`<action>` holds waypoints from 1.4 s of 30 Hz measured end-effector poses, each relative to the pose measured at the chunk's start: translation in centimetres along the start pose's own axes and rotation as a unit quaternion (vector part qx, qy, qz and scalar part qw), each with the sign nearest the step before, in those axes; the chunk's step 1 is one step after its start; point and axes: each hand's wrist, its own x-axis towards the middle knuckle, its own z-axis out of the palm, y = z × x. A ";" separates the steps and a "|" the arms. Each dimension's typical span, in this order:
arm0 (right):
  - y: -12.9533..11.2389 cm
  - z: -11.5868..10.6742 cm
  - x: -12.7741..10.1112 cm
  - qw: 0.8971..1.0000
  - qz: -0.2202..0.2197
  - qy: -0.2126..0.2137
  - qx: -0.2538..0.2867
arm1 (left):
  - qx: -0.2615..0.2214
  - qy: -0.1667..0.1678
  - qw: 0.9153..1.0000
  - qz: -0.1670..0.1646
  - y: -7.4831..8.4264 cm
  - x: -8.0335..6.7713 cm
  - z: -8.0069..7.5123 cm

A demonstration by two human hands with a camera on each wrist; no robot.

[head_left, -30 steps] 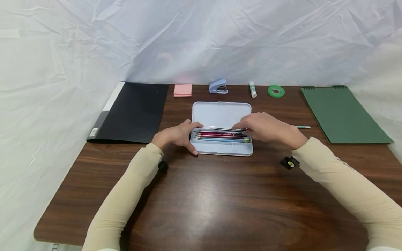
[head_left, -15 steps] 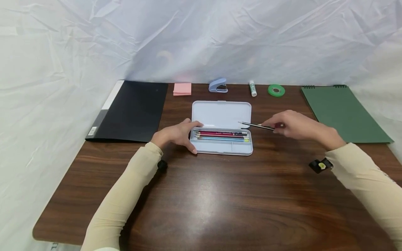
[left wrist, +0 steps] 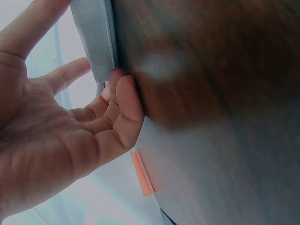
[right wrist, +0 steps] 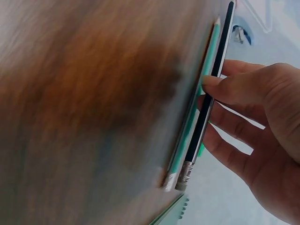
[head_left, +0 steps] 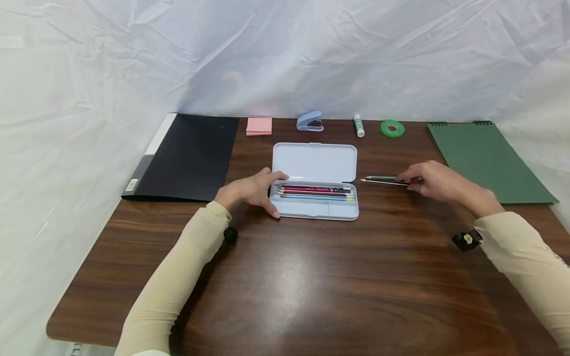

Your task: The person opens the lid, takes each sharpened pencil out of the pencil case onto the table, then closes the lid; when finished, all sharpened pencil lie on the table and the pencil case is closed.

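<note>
A white pencil case [head_left: 313,162] lies with its lid raised back. Several pencils [head_left: 311,190], red, dark and blue, fill its rear compartment. My left hand [head_left: 254,190] holds the case's left end, thumb at the front edge and index finger near the hinge; in the left wrist view the other fingers curl by the case end [left wrist: 96,42]. Right of the case, my right hand [head_left: 434,180] pinches a black pencil [right wrist: 218,61] with an eraser end, between thumb and fingers. Close alongside it is a green pencil [right wrist: 208,63], which appears to lie on the table.
Along the back stand pink sticky notes [head_left: 259,126], a blue stapler [head_left: 309,121], a glue stick [head_left: 358,125] and a green tape roll [head_left: 392,128]. A black folder [head_left: 191,158] lies left, a green spiral notebook [head_left: 490,163] right, on the wooden table [head_left: 285,296].
My right hand has taken the black pencil out of the case and moved it right, down beside the green pencil. The left hand stays at the case.
</note>
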 end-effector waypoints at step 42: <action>1.2 1.2 -0.3 0.997 0.054 0.040 -0.034 | -0.006 -0.001 1.000 0.009 -0.1 0.1 0.0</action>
